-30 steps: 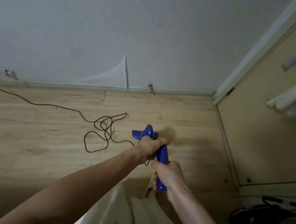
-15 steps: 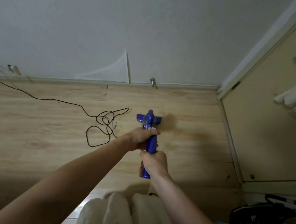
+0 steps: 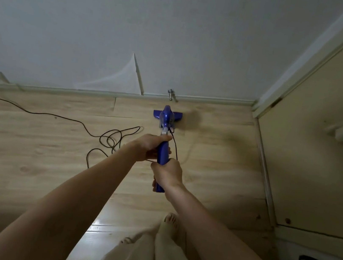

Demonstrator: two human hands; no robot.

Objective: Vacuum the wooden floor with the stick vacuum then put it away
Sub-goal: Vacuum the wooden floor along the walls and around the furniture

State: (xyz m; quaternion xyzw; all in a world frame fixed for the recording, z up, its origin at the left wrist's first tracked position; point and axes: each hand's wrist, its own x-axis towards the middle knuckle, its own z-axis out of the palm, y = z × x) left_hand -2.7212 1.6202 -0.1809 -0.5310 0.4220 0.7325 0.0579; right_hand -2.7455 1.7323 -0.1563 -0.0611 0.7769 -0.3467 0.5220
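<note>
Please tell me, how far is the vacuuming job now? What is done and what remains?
Done: cannot tell; cleaned boards look no different. In hand: left hand and right hand grip the blue stick vacuum, its head near the baseboard. Left: floor under the loose black cord, then putting it away.

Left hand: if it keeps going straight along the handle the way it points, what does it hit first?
Probably the vacuum body just ahead of the left hand on the same stick. Beyond that sits the baseboard; depth is hard to judge.
</note>
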